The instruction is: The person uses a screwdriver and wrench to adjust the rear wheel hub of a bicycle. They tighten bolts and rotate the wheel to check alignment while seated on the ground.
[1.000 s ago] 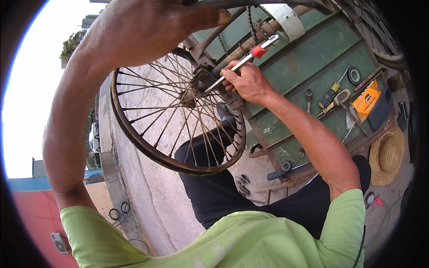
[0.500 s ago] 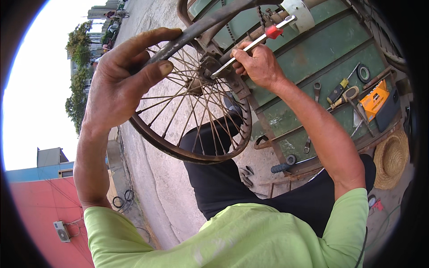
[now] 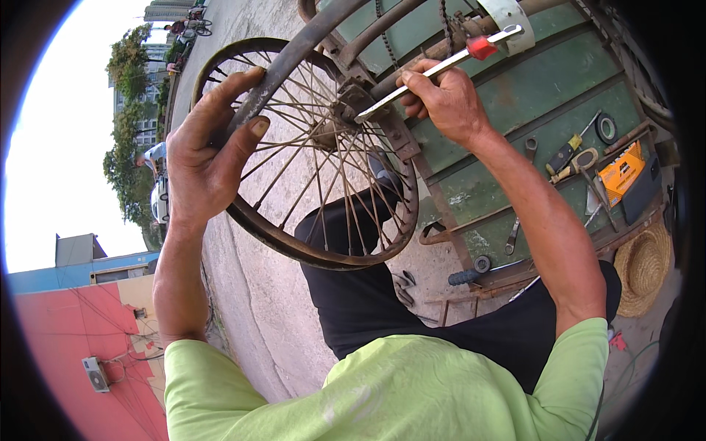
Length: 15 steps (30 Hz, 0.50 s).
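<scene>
My left hand [image 3: 209, 147] is wrapped round a dark curved tube [image 3: 294, 53], thumb on one side and fingers on the other. Behind it is a rusty spoked wheel [image 3: 323, 257] with no tyre visible on its rim. My right hand [image 3: 448, 103] grips a long silver wrench [image 3: 441, 67] that has a red piece near its upper end. The wrench's lower end meets the axle at the wheel hub [image 3: 327, 136]. Whether its jaw sits on a nut is too small to tell.
The green slatted metal panel [image 3: 515, 95] at right carries a screwdriver [image 3: 566, 154], a black tape roll [image 3: 606, 128], a hammer [image 3: 577, 163], an orange box [image 3: 620, 175] and wrenches. Chains [image 3: 446, 26] hang above. A straw hat [image 3: 642, 268] lies at far right; gloves [image 3: 403, 287] are below the wheel.
My left hand has shifted down and slightly right, and the tube now slants more steeply. The wrench and my right hand appear slightly farther right. More of the rim's upper part shows.
</scene>
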Each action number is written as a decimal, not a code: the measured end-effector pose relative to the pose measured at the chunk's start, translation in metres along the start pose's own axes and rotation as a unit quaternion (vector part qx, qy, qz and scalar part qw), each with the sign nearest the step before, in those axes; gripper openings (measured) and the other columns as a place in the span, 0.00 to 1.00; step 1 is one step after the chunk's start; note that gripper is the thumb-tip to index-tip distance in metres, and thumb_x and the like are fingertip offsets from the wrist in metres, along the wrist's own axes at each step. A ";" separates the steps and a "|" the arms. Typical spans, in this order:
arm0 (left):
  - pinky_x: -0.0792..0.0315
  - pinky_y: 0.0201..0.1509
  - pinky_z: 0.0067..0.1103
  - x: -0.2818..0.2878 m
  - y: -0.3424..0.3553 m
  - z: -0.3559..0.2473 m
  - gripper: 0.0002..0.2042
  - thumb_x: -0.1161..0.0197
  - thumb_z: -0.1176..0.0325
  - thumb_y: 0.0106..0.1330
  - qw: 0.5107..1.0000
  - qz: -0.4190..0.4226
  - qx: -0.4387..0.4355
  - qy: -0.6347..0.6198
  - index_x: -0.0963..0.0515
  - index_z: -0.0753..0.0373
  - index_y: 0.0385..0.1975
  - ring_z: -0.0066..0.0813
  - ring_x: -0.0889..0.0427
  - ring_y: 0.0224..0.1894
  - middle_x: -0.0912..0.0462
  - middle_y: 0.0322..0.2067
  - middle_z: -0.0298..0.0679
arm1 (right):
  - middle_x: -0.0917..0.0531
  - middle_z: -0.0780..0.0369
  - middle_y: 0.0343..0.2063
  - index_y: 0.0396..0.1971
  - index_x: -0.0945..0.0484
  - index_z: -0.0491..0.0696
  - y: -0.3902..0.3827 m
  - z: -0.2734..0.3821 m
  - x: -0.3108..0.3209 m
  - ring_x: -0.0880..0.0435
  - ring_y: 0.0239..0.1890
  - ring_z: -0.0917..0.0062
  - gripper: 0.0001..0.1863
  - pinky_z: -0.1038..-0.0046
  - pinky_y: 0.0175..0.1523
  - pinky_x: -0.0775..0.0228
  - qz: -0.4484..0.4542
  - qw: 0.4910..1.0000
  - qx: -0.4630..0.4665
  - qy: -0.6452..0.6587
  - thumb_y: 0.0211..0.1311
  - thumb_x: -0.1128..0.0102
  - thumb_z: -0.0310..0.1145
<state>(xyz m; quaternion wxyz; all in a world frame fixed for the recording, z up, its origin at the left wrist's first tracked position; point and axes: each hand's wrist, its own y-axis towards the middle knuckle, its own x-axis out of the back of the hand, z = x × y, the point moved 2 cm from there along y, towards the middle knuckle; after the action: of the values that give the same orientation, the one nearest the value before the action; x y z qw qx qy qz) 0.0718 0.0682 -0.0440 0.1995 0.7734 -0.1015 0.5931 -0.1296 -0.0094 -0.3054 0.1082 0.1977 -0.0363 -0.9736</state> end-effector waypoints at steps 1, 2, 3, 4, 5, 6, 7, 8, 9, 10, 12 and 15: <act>0.40 0.30 0.14 0.005 0.007 0.007 0.23 0.29 0.68 0.70 1.000 -0.002 0.007 0.016 0.22 0.62 0.63 0.10 0.33 0.25 0.23 0.23 0.26 | 0.14 0.62 0.26 0.38 0.16 0.42 -0.001 0.001 -0.001 0.15 0.27 0.82 0.17 0.77 0.35 0.20 0.001 1.000 -0.004 -0.003 0.72 0.42 0.43; 0.40 0.30 0.14 0.007 0.019 0.014 0.22 0.30 0.67 0.70 1.000 -0.015 -0.006 0.017 0.22 0.60 0.64 0.10 0.31 0.25 0.21 0.24 0.27 | 0.15 0.63 0.26 0.39 0.17 0.43 -0.001 0.002 -0.001 0.16 0.26 0.83 0.16 0.78 0.34 0.22 0.004 1.000 -0.004 -0.005 0.73 0.43 0.42; 0.39 0.30 0.13 0.010 0.032 0.022 0.22 0.30 0.65 0.71 0.999 -0.027 -0.012 0.033 0.22 0.58 0.64 0.10 0.30 0.26 0.20 0.24 0.28 | 0.16 0.65 0.26 0.39 0.17 0.43 -0.002 0.003 -0.002 0.18 0.26 0.84 0.16 0.79 0.33 0.24 0.007 1.000 -0.004 -0.005 0.74 0.43 0.42; 0.39 0.30 0.13 0.014 0.046 0.030 0.22 0.30 0.64 0.71 0.997 -0.039 -0.001 0.063 0.21 0.56 0.64 0.10 0.30 0.25 0.19 0.24 0.28 | 0.15 0.64 0.26 0.38 0.17 0.43 -0.003 0.005 -0.002 0.16 0.26 0.83 0.16 0.78 0.34 0.22 0.004 1.000 -0.005 -0.004 0.73 0.43 0.42; 0.39 0.29 0.13 0.018 0.058 0.039 0.21 0.31 0.63 0.72 0.992 -0.059 0.043 0.102 0.21 0.54 0.64 0.10 0.30 0.25 0.19 0.25 0.28 | 0.13 0.62 0.26 0.37 0.16 0.43 -0.002 0.006 -0.002 0.15 0.27 0.82 0.17 0.77 0.35 0.21 0.003 1.000 -0.004 -0.003 0.72 0.42 0.43; 0.41 0.26 0.13 0.023 0.068 0.044 0.21 0.32 0.62 0.73 0.990 -0.079 0.020 0.116 0.21 0.52 0.64 0.10 0.32 0.23 0.20 0.22 0.28 | 0.12 0.61 0.27 0.36 0.16 0.42 -0.002 0.007 -0.002 0.13 0.27 0.81 0.17 0.76 0.35 0.19 0.001 1.000 -0.004 -0.001 0.71 0.41 0.43; 0.41 0.25 0.14 0.028 0.076 0.050 0.24 0.33 0.62 0.73 0.988 -0.092 0.044 0.116 0.25 0.56 0.67 0.08 0.30 0.24 0.16 0.26 0.28 | 0.12 0.61 0.26 0.36 0.16 0.42 -0.001 0.008 -0.002 0.13 0.27 0.81 0.17 0.76 0.35 0.19 0.002 1.000 0.001 -0.005 0.71 0.41 0.43; 0.40 0.25 0.13 0.034 0.077 0.051 0.24 0.32 0.61 0.73 0.989 -0.101 0.006 0.106 0.25 0.56 0.67 0.08 0.29 0.24 0.16 0.26 0.28 | 0.12 0.62 0.26 0.36 0.16 0.42 -0.001 0.009 -0.001 0.13 0.27 0.81 0.17 0.76 0.35 0.19 0.002 1.000 0.004 -0.008 0.71 0.41 0.43; 0.40 0.26 0.13 0.038 0.077 0.054 0.24 0.32 0.61 0.73 0.985 -0.130 0.030 0.110 0.24 0.56 0.67 0.08 0.29 0.24 0.15 0.26 0.28 | 0.12 0.62 0.26 0.36 0.16 0.43 -0.003 0.009 0.001 0.13 0.27 0.81 0.17 0.76 0.35 0.19 0.000 1.000 0.006 -0.011 0.71 0.41 0.43; 0.39 0.26 0.14 0.043 0.072 0.053 0.24 0.32 0.60 0.73 0.985 -0.140 0.035 0.091 0.24 0.55 0.66 0.08 0.28 0.23 0.15 0.26 0.29 | 0.13 0.62 0.26 0.36 0.16 0.43 -0.002 0.009 0.003 0.13 0.27 0.81 0.18 0.76 0.36 0.19 0.003 1.000 0.008 -0.026 0.72 0.42 0.44; 0.38 0.27 0.13 0.043 0.056 0.048 0.24 0.30 0.57 0.72 0.988 -0.148 0.032 0.039 0.22 0.52 0.65 0.11 0.28 0.23 0.18 0.22 0.28 | 0.13 0.62 0.27 0.36 0.16 0.42 -0.001 0.009 0.004 0.13 0.28 0.81 0.18 0.76 0.36 0.19 0.003 1.000 0.005 -0.031 0.72 0.42 0.44; 0.39 0.26 0.13 0.034 0.032 0.031 0.25 0.30 0.56 0.71 0.996 -0.079 0.039 -0.004 0.23 0.56 0.66 0.11 0.29 0.22 0.22 0.21 0.26 | 0.13 0.61 0.28 0.36 0.16 0.42 0.001 0.007 0.002 0.13 0.28 0.81 0.18 0.75 0.37 0.18 0.012 1.000 0.007 -0.028 0.71 0.42 0.44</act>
<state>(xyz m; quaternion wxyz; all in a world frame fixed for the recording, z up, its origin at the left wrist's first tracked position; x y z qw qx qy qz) 0.0958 0.0291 -0.0127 0.2149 0.7887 -0.0172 0.5757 -0.1337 -0.0102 -0.2993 0.1170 0.1711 -0.0482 -0.9771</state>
